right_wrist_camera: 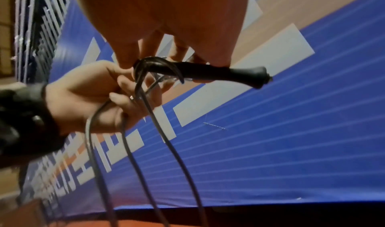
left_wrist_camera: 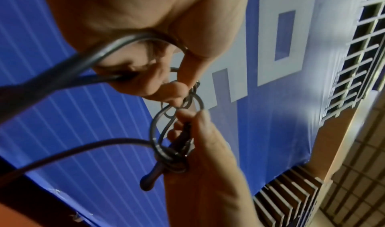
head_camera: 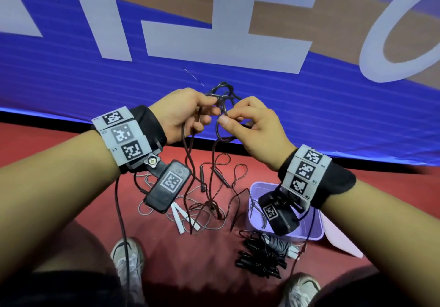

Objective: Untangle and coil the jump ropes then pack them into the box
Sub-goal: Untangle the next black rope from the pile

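Note:
Both hands are raised in front of me on a tangled dark jump rope (head_camera: 223,97). My left hand (head_camera: 209,113) pinches strands at the knot, and more strands run through its palm and hang down. My right hand (head_camera: 228,121) pinches a loop beside it. In the right wrist view the right hand (right_wrist_camera: 166,56) also holds the rope's black handle (right_wrist_camera: 218,73), with rope wound round it. The left hand (right_wrist_camera: 125,85) grips several strands there. The left wrist view shows the small loops (left_wrist_camera: 177,115) between the two hands. The lavender box (head_camera: 314,233) stands on the red floor at lower right.
More tangled ropes (head_camera: 209,202) with white handles (head_camera: 178,216) lie on the red floor below my hands. A bundle of coiled black and grey ropes (head_camera: 262,254) lies in front of the box. My shoes (head_camera: 128,263) are near the bottom edge. A blue banner (head_camera: 95,68) is behind.

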Action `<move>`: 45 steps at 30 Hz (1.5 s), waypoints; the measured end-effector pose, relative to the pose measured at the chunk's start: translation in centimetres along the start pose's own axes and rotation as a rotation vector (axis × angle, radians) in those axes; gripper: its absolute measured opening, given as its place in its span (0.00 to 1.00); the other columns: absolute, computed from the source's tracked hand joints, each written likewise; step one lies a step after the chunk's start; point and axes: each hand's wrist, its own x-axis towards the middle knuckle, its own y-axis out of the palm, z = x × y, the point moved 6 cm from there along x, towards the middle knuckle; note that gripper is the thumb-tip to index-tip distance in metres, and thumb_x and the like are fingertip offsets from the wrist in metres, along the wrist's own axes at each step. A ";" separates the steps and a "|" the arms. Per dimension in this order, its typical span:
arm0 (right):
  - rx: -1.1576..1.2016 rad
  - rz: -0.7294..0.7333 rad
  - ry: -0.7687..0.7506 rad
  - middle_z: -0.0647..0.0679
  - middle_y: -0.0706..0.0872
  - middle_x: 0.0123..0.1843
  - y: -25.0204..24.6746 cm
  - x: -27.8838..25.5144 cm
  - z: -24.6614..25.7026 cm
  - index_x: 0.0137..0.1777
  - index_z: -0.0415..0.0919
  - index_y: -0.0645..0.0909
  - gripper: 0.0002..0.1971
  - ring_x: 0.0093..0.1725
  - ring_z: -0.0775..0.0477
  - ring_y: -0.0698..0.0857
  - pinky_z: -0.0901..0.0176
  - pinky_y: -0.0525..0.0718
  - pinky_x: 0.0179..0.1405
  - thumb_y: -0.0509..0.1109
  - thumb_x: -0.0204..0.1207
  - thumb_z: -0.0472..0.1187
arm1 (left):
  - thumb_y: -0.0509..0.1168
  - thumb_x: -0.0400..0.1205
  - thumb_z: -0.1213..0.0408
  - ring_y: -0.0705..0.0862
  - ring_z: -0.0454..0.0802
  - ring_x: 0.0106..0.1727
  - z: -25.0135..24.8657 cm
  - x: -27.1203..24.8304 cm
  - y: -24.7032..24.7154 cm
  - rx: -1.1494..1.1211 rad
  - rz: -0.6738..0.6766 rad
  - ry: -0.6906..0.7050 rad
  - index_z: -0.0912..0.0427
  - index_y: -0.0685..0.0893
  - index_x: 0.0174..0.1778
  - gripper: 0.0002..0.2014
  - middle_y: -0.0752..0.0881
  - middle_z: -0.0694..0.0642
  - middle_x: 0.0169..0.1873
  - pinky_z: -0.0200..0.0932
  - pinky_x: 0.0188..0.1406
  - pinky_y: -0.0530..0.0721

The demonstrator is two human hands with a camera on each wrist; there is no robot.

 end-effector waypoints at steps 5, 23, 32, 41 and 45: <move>0.110 -0.019 0.062 0.51 0.79 0.48 -0.2 0.2 0.0 0.42 0.53 0.88 0.08 0.46 0.53 0.82 0.62 0.80 0.54 0.72 0.82 0.43 | 0.66 0.80 0.74 0.81 0.49 0.40 0.6 -0.2 0.7 0.196 0.107 0.059 0.62 0.86 0.57 0.11 0.86 0.53 0.40 0.43 0.39 0.75; 0.447 -0.182 0.368 0.51 0.70 0.33 -4.1 1.7 -1.3 0.43 0.42 0.78 0.18 0.25 0.53 0.69 0.62 0.71 0.23 0.57 0.89 0.51 | 0.78 0.73 0.71 0.87 0.55 0.35 1.2 1.2 -0.6 1.046 0.058 0.365 0.56 0.76 0.62 0.25 0.88 0.50 0.33 0.49 0.37 0.84; -0.051 -0.015 0.124 0.51 0.82 0.28 -4.9 1.5 -0.5 0.43 0.41 0.89 0.05 0.28 0.56 0.76 0.59 0.77 0.32 0.74 0.79 0.39 | 0.63 0.88 0.59 0.86 0.41 0.30 0.1 0.8 -0.3 0.606 0.021 0.336 0.59 0.83 0.49 0.08 0.85 0.57 0.32 0.38 0.27 0.79; -0.254 0.161 0.126 0.48 0.88 0.30 -3.1 0.8 -0.5 0.44 0.51 0.88 0.03 0.30 0.49 0.84 0.51 0.87 0.42 0.77 0.73 0.43 | 0.55 0.90 0.50 0.92 0.51 0.38 -0.6 0.5 0.1 0.287 -0.041 0.323 0.54 0.83 0.46 0.17 0.84 0.51 0.51 0.38 0.29 0.80; -0.359 0.196 0.147 0.58 0.88 0.33 -2.5 0.6 -1.2 0.47 0.62 0.86 0.06 0.34 0.57 0.84 0.49 0.87 0.49 0.77 0.73 0.48 | 0.51 0.90 0.47 0.93 0.59 0.43 -1.2 -0.1 0.1 0.250 -0.056 0.348 0.55 0.81 0.46 0.19 0.86 0.51 0.47 0.42 0.31 0.84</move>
